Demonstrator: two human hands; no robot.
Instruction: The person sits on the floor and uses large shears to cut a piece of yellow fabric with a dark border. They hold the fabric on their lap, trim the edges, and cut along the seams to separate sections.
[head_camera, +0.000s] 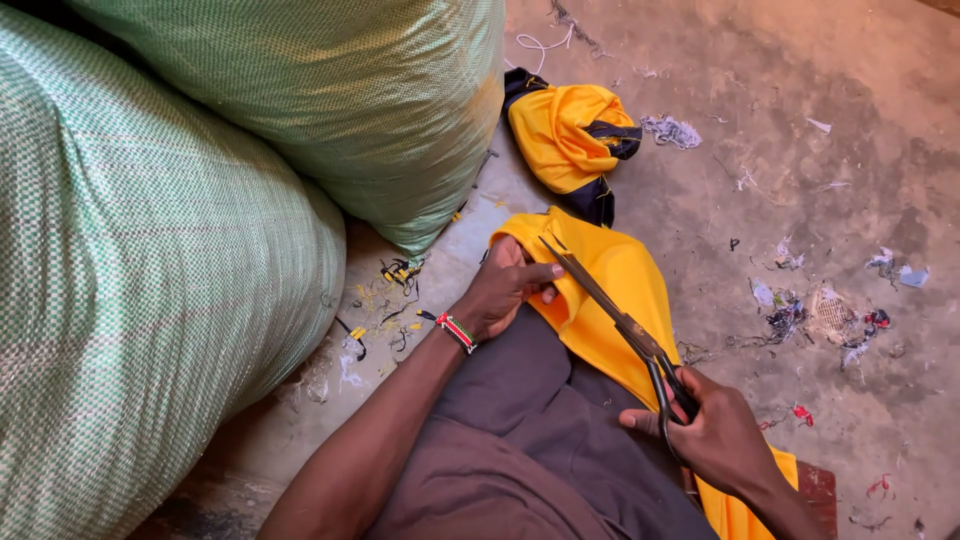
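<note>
A piece of yellow fabric (625, 285) lies draped over my lap. My left hand (508, 285), with a beaded band at the wrist, grips the fabric near its upper edge. My right hand (712, 430) holds the handles of long metal scissors (612, 308). The blades point up and left, lying across the fabric, with their tip close to my left fingers. The blades look nearly closed.
Two big green woven sacks (170, 250) fill the left side. A bundled yellow and black garment (572, 135) lies on the concrete floor (800, 150) beyond the fabric. Thread and cloth scraps (800, 310) are scattered to the right and beside the sacks.
</note>
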